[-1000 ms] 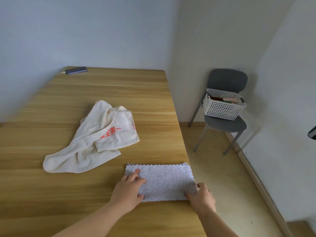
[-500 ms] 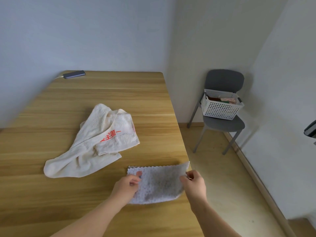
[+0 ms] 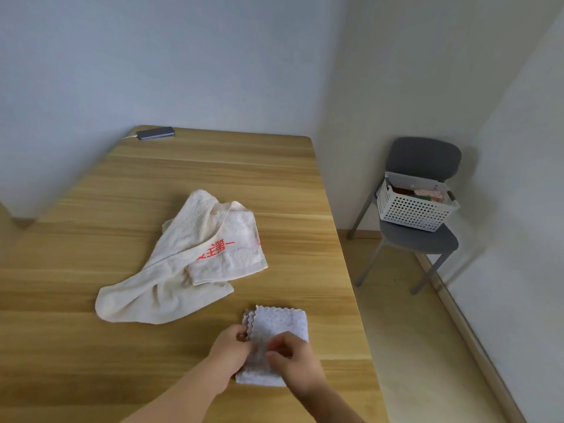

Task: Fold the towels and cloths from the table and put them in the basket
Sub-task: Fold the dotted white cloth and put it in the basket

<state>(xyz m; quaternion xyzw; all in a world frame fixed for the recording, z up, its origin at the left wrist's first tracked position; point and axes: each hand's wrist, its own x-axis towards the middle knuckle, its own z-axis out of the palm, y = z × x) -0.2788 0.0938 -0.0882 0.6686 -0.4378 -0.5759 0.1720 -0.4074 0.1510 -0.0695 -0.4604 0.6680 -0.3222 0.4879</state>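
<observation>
A small pale lilac dotted cloth (image 3: 279, 326) with scalloped edges lies folded near the table's front right edge. My left hand (image 3: 230, 351) pinches its left edge. My right hand (image 3: 294, 360) pinches the folded-over layer near the middle, covering part of the cloth. Farther back on the table lies a crumpled cream towel (image 3: 180, 264) with red characters, unfolded. The white perforated basket (image 3: 412, 209) stands on a grey chair to the right of the table and holds some folded cloths.
The wooden table (image 3: 213, 178) ends at a right edge close to the cloth. A dark phone (image 3: 155, 132) with a cable lies at the far left corner. The grey chair (image 3: 424, 239) stands on the floor by the wall corner.
My right hand lifted the cloth's right end and brought it over to the left, so the cloth is now folded to about half its width. Both hands have come together.
</observation>
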